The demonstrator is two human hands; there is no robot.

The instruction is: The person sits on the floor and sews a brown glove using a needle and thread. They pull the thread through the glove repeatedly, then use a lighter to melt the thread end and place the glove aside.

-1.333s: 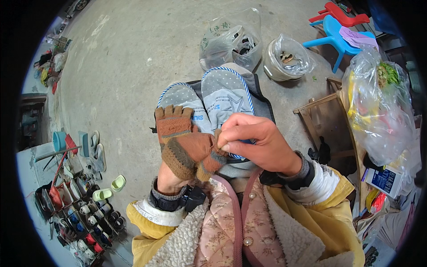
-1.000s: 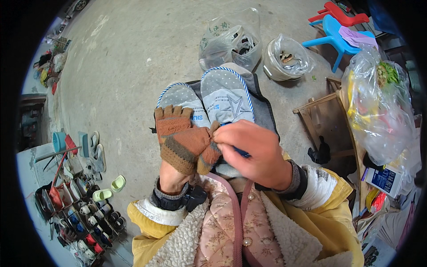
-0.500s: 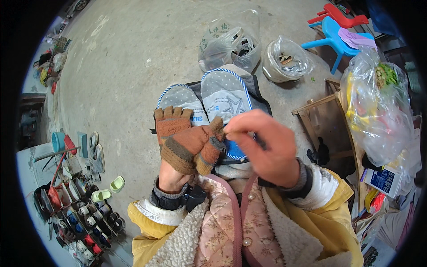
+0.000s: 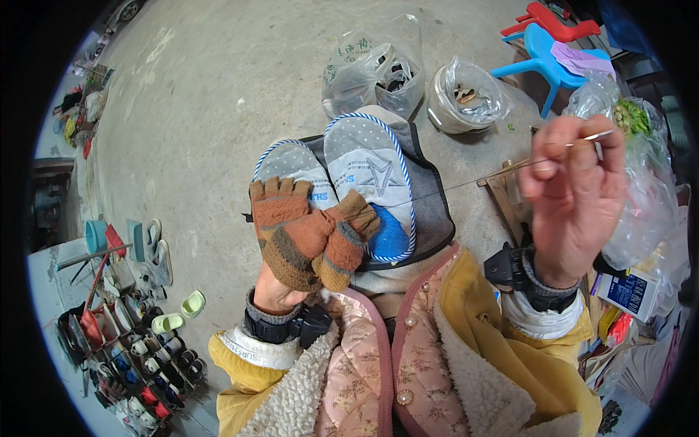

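Brown, orange and grey striped knit gloves (image 4: 291,233) lie bunched over my left hand (image 4: 274,291), with short finger stubs pointing away from me. The knit hides my left fingers, which seem closed on it; only bare skin near the wrist shows. Out to the right, my right hand (image 4: 579,193) is raised, palm partly turned up, fingertips pinching a thin shiny needle (image 4: 600,135). A fine thread (image 4: 477,180) stretches from there back toward the gloves. Beneath the gloves are two grey dotted slippers (image 4: 368,164) with blue-striped edging, on a dark grey cloth (image 4: 429,189) over my lap.
Ahead on the concrete floor stand a clear plastic bag (image 4: 371,80) and a lined bucket (image 4: 466,98). Small blue (image 4: 550,58) and red (image 4: 557,28) chairs are at far right, near a full plastic bag (image 4: 644,211). A shoe rack (image 4: 142,357) and green slippers (image 4: 169,321) are at left.
My right hand has moved from the gloves up and out to the right, drawing the thread long; the needle now shows. My left hand and the gloves have barely shifted.
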